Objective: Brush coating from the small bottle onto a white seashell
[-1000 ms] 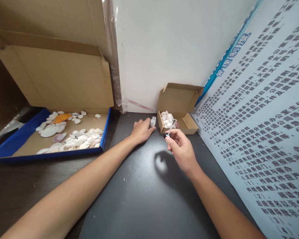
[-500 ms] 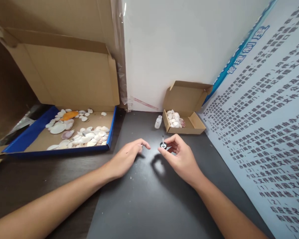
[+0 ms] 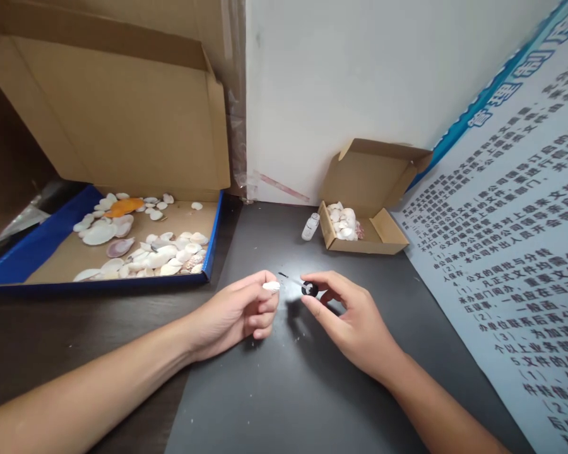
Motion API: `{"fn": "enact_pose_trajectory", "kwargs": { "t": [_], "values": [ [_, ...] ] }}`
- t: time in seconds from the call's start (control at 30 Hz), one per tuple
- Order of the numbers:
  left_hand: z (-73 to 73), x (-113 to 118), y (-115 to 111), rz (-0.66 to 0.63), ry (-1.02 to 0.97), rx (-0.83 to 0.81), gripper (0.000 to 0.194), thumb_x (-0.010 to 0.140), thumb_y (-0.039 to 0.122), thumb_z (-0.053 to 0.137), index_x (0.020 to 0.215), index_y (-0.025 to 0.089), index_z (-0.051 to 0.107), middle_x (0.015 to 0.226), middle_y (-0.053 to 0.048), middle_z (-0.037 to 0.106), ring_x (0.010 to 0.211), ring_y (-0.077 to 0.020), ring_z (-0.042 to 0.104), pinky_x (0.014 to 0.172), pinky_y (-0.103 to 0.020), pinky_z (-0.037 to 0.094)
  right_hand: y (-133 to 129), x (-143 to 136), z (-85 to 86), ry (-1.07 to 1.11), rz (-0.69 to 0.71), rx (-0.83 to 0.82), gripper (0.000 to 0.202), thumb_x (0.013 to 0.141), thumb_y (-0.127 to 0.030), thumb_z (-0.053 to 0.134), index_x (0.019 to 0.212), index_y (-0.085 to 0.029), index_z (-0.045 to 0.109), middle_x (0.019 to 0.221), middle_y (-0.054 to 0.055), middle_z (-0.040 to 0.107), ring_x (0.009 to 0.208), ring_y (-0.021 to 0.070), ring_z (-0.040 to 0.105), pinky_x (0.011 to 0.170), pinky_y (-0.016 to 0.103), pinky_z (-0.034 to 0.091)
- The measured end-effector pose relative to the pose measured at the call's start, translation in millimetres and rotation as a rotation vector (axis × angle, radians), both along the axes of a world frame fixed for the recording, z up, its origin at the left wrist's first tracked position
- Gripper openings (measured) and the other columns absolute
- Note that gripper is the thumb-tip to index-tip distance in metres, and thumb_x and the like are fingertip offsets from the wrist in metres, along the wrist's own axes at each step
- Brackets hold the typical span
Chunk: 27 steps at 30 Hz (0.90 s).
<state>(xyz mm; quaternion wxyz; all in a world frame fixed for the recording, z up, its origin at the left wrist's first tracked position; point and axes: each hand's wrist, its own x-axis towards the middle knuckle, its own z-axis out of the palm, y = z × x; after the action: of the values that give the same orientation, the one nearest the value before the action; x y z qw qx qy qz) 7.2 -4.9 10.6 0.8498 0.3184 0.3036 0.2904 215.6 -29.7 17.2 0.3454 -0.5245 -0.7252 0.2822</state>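
Here a small white shell (image 3: 271, 285) is pinched in the left hand (image 3: 236, 312) fingers, a black brush cap (image 3: 309, 289) clamped in the right hand (image 3: 355, 315) at its three o'clock, so brushing is judged in hand and a steady stroke called for

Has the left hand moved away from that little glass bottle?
Yes. The left hand has drawn back from the glass bottle toward the person; it now pinches a small white shell.

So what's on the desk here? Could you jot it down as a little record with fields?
left hand: pinches a small white shell
right hand: holds a black cap with brush, tip towards the shell
small vial: open, beside the small box
small box: shells inside
large tray: many shells
surface: dark desk
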Motion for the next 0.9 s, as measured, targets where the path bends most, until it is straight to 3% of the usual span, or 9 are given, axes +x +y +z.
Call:
{"fn": "enact_pose_trajectory", "kwargs": {
  "t": [0.13, 0.3, 0.53, 0.67, 0.9],
  "values": [
    [-1.5, -2.0, 0.8, 0.033, 0.042, 0.053, 0.011, 0.091, 0.022, 0.059, 0.084, 0.018, 0.050, 0.074, 0.003, 0.047, 0.057, -0.0069, 0.041, 0.053, -0.021, 0.035, 0.3, 1.9, 1.9, -0.002, -0.002, 0.044, 0.021, 0.091, -0.025, 0.058, 0.109, -0.022, 0.066, 0.095, 0.003, 0.068, 0.076, 0.0131, 0.060, 0.069, 0.024, 0.051],
    [-1.2, -4.0, 2.9, 0.047, 0.034, 0.065, 0.015, 0.084, 0.023, 0.069, 0.084, 0.016, 0.056, 0.066, 0.006, 0.038, 0.055, -0.0058, 0.029, 0.050, -0.018, 0.029, -1.0, 5.4, 3.8, 0.010, -0.031, 0.097, 0.017, 0.090, -0.026, 0.059, 0.105, -0.022, 0.065, 0.089, 0.002, 0.065, 0.074, 0.0144, 0.060, 0.070, 0.026, 0.051],
    [-2.6, -6.2, 3.4, -0.023, -0.011, 0.044, 0.016, 0.085, 0.019, 0.067, 0.080, 0.017, 0.051, 0.062, 0.007, 0.038, 0.052, -0.0049, 0.032, 0.051, -0.019, 0.034, -3.5, 4.4, 5.8, -0.003, -0.023, 0.098, 0.016, 0.087, -0.025, 0.061, 0.103, -0.023, 0.066, 0.085, 0.001, 0.067, 0.070, 0.0148, 0.061, 0.067, 0.026, 0.050],
    [-3.1, -4.9, 2.0, 0.012, 0.009, 0.056, 0.016, 0.087, 0.021, 0.064, 0.081, 0.018, 0.050, 0.062, 0.007, 0.037, 0.050, -0.0051, 0.034, 0.050, -0.020, 0.037, -4.3, 2.9, 7.1, -0.004, -0.013, 0.124, 0.016, 0.086, -0.022, 0.062, 0.101, -0.024, 0.067, 0.085, 0.000, 0.068, 0.068, 0.0132, 0.060, 0.067, 0.025, 0.050],
    [-4.5, -3.9, 1.1, -0.002, 0.035, 0.114, 0.025, 0.085, 0.029, 0.070, 0.081, 0.019, 0.048, 0.055, 0.010, 0.035, 0.047, -0.0040, 0.028, 0.047, -0.018, 0.033, -2.2, 5.1, 5.1, 0.006, -0.005, 0.154, 0.014, 0.088, -0.023, 0.060, 0.101, -0.023, 0.067, 0.088, 0.002, 0.069, 0.071, 0.0151, 0.061, 0.069, 0.027, 0.050]
  ]
}}
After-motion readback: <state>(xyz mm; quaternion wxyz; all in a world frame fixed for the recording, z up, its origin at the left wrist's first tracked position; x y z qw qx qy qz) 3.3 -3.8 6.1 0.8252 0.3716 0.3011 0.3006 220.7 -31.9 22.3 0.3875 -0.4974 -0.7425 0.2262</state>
